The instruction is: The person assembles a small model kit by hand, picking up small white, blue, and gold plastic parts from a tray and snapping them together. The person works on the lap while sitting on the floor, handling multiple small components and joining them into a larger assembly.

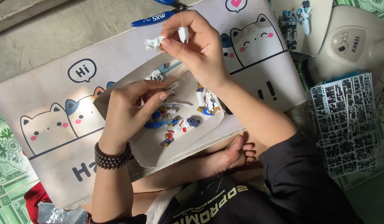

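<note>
Head view shows your right hand pinching one small white plastic part at the far side, above the shallow tray. Your left hand pinches one thin pale piece over the tray. Both parts look light, stiff and easily snapped, so hold them by their thicker edges. Blue nippers lie far; one grey sprue sits right.

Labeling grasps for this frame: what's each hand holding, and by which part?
Right hand pinches a small white plastic part by its right end with the fingertips. Left hand pinches a small pale flat piece at its near end, above the tray.
</note>
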